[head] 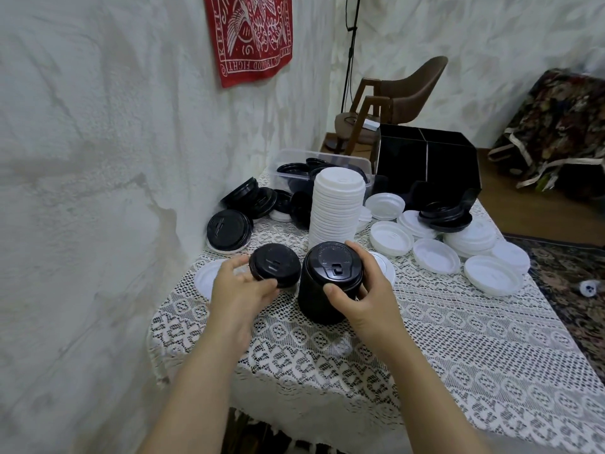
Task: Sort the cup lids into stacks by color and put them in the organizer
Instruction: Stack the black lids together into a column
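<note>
**Tall stacks, close quarters: a nudge could topple either one**

The black lid stack point(330, 283) stands upright near the front of the table. The right hand point(363, 290) grips it, with fingers curled round its top and the thumb on the near side. Just to its left, the left hand point(239, 286) pinches a black lid point(275, 265) by the rim, level with the stack's top and slightly tilted. It may be one lid or a few nested together; the view does not settle it.

The likeliest slip is at the join. A lid set down tilted or off-centre may fail to nest, and pressing it home could push the stack sideways out of the right hand's hold. The lace tablecloth point(458, 339) is soft, uneven footing and would not help.

Directly behind stands the taller white lid stack point(337, 208), unsupported. A knuckle or the black stack leaning back could bring it down among the loose white lids point(435, 257) to the right, or onto the loose black lids point(229, 229) by the wall, mixing the colours again.

The organizer point(425, 165) sits at the far right, beyond the scattered lids and beside a clear plastic tub point(294, 158). Carrying a tall stack that far could let it bend or shed lids.
</note>
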